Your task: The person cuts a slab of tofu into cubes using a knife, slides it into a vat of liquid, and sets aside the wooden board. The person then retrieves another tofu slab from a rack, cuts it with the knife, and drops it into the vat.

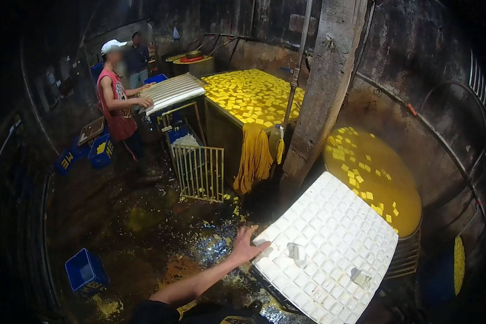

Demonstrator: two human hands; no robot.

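A large white sheet (329, 243), marked off into many small squares and looking like tofu, lies tilted on a stand at the lower right. Two small grey-white patches break its surface. My left hand (245, 245) reaches to the sheet's left corner, fingers curved and spread, with the thumb at the edge. Nothing shows inside that hand. My right hand is out of view. Just behind the sheet, a round vat (410, 186) holds cloudy yellow liquid with yellow squares floating in it.
A person (116, 92) in a white cap handles a ridged board (175, 89); another person (137, 56) stands behind. A square vat (221, 121) of yellow pieces, an orange cloth (254, 156), a post (321, 81), a slatted rack (200, 173) and a blue crate (86, 270) surround the wet floor (146, 237).
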